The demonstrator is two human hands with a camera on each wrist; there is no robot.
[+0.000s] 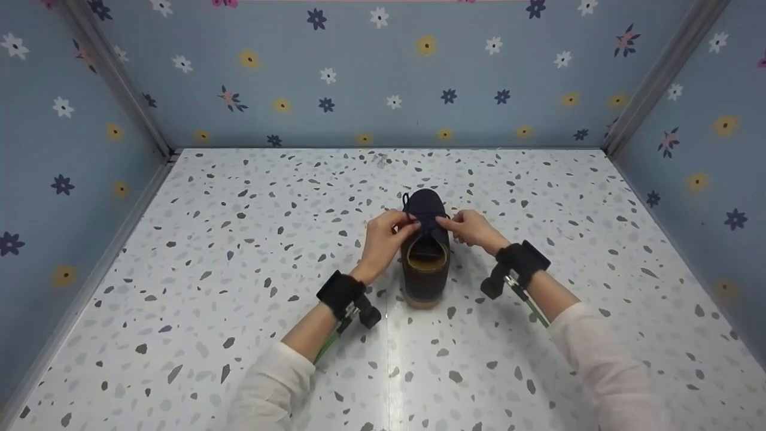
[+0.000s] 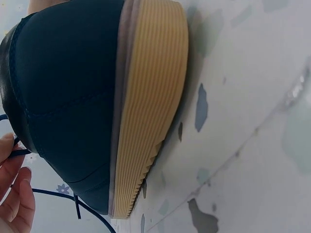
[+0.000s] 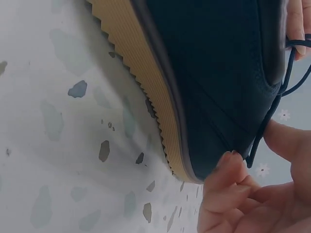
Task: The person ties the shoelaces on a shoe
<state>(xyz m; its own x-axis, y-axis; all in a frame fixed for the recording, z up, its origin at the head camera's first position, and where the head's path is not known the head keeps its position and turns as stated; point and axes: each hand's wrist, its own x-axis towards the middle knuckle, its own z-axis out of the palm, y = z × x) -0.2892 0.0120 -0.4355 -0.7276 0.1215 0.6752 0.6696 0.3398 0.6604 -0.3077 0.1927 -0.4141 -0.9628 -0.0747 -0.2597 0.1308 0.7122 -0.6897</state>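
Observation:
A dark navy lace-up shoe (image 1: 425, 281) stands upright, its toe pointing away from me, with a ribbed tan sole (image 2: 155, 73). On its left side my left hand (image 1: 384, 234) pinches a dark shoelace (image 2: 19, 153) between thumb and fingertips, beside the lacing. Another strand of lace (image 2: 87, 206) hangs loose below that hand. To the right of the shoe, my right hand (image 1: 473, 228) has its thumb against the lace (image 3: 272, 114), fingers curled in by the shoe's side. A lace loop (image 1: 406, 200) sticks up left of the toe.
The shoe stands on a white speckled tabletop (image 1: 239, 287) with a seam running toward me. Blue flower-patterned panels (image 1: 359, 78) enclose the back and both sides. Black wrist straps with cameras (image 1: 341, 293) sit on both wrists.

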